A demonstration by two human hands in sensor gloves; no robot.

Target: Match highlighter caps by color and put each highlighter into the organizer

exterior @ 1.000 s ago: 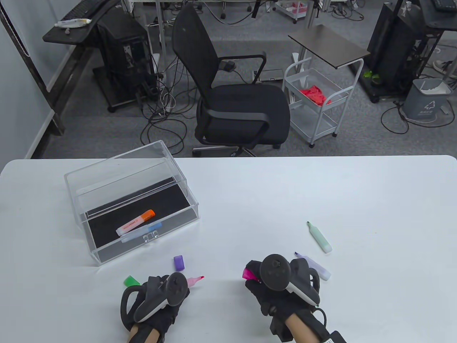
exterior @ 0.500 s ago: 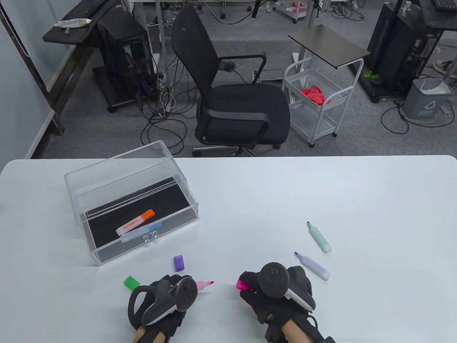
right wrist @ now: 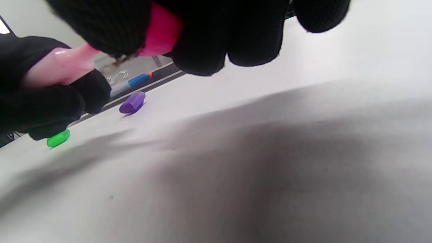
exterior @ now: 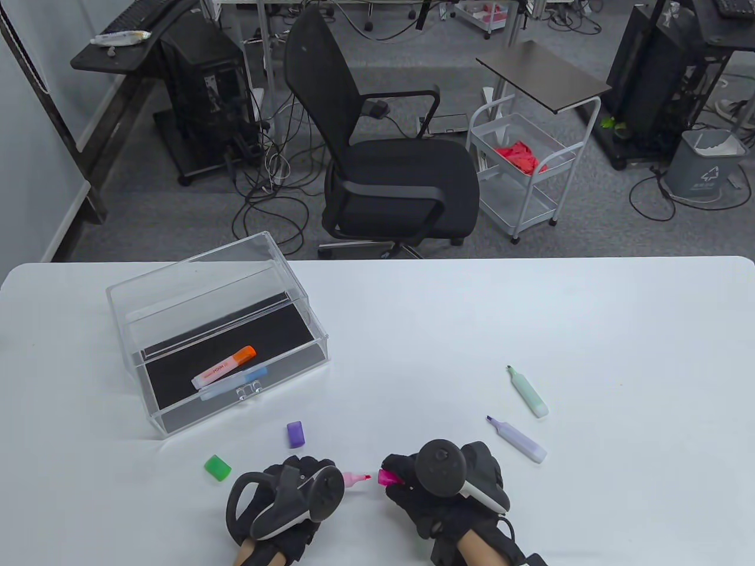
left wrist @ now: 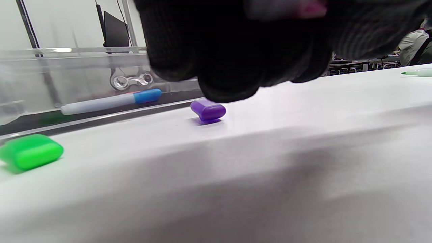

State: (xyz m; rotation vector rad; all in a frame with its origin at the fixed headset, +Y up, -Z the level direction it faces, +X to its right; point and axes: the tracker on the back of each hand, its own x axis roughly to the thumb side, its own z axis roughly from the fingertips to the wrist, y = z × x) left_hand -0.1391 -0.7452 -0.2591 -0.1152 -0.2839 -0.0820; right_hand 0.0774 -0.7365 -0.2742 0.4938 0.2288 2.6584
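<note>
We see a white desk (exterior: 531, 306) in an office, a black chair (exterior: 389, 177) behind its far edge, with open surface to the right. Near the front edge, the left hand (exterior: 283, 501) grips a pale pink highlighter (exterior: 354, 479), tip bared; the right hand (exterior: 436, 489) pinches its magenta cap (exterior: 387, 477) just beside the tip. The clear organizer (exterior: 218, 330) sits far left.

White table (exterior: 448, 330): clear organizer (exterior: 177, 295) at 9 o'clock; green cap (exterior: 217, 467) and purple cap (exterior: 295, 434) at 7; green highlighter (exterior: 529, 394) and purple highlighter (exterior: 519, 441) at 4.
</note>
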